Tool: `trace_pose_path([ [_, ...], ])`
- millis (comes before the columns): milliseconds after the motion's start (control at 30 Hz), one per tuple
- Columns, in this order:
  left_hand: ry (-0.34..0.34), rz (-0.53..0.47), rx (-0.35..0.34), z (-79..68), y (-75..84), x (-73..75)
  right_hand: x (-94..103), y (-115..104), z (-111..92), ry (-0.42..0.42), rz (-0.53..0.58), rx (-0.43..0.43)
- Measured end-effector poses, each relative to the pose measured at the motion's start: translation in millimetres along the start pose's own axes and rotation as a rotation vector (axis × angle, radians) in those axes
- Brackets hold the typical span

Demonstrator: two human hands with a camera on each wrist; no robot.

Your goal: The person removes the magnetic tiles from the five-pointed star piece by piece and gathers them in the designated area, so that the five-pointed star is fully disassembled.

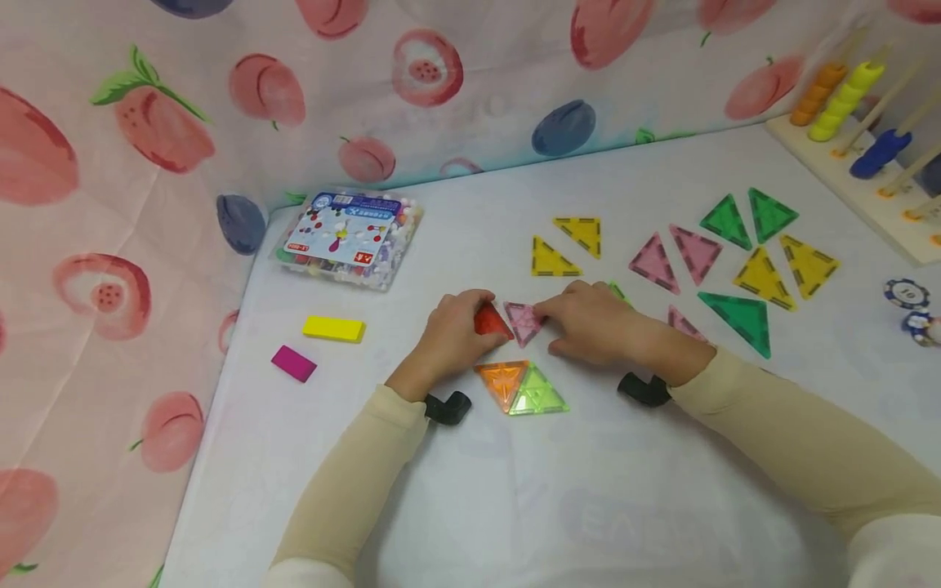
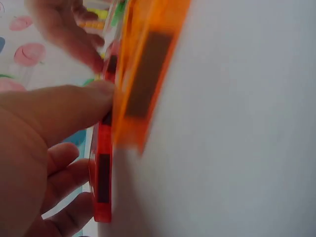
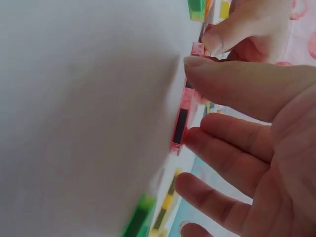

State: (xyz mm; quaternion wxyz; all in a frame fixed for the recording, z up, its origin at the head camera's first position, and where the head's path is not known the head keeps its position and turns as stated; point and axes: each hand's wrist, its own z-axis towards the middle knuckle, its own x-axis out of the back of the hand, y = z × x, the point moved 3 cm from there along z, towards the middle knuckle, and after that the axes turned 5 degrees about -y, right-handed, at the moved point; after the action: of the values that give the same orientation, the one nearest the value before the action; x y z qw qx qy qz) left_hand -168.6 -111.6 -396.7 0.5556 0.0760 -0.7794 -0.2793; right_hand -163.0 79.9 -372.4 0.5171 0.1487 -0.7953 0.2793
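In the head view, my left hand [image 1: 450, 331] grips a red translucent triangle tile [image 1: 491, 321] by its edges, thumb on the near side. My right hand [image 1: 594, 323] pinches a pink triangle tile [image 1: 524, 322] with thumb and forefinger, right beside the red one. The right wrist view shows the same pink tile [image 3: 180, 123] edge-on, its dark magnet strips visible, close to the table. Just nearer to me, an orange triangle tile [image 1: 503, 384] and a light green triangle tile [image 1: 538, 394] lie side by side. A lime green tile [image 1: 617, 291] is mostly hidden behind the right hand.
Yellow [image 1: 555, 259], pink [image 1: 656, 263] and green [image 1: 725, 222] triangle tiles lie behind and to the right. A plastic box of beads [image 1: 345, 237], a yellow block [image 1: 334, 329] and a magenta block [image 1: 294, 364] are at left. A wooden peg counter [image 1: 856, 175] and poker chips [image 1: 906, 293] stand right.
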Motion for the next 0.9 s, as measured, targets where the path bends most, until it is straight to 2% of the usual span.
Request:
trace_pose_path([
  [167,0.013,-0.010,0.061,11.0,-8.6,10.1,4.8,15,-7,0.007,0.018,-0.089],
  [367,-0.025,-0.033,0.061,24.6,-9.1,11.8,6.3,30,-9,0.033,0.081,-0.082],
  [533,0.039,-0.032,0.051,27.9,-6.1,10.5,7.3,35,-9,0.039,0.124,-0.083],
  [633,0.077,-0.061,0.053,15.0,-3.9,12.1,8.4,35,-15,0.046,0.162,-0.066],
  [700,0.069,-0.078,0.045,1.1,-2.7,13.8,8.2,31,-21,0.044,0.191,-0.040],
  [800,0.006,-0.073,0.012,-22.2,-0.3,14.9,3.8,20,-34,0.018,0.205,0.014],
  [900,-0.101,-0.051,-0.052,-41.6,2.2,8.7,-4.1,6,-44,-0.025,0.176,0.106],
])
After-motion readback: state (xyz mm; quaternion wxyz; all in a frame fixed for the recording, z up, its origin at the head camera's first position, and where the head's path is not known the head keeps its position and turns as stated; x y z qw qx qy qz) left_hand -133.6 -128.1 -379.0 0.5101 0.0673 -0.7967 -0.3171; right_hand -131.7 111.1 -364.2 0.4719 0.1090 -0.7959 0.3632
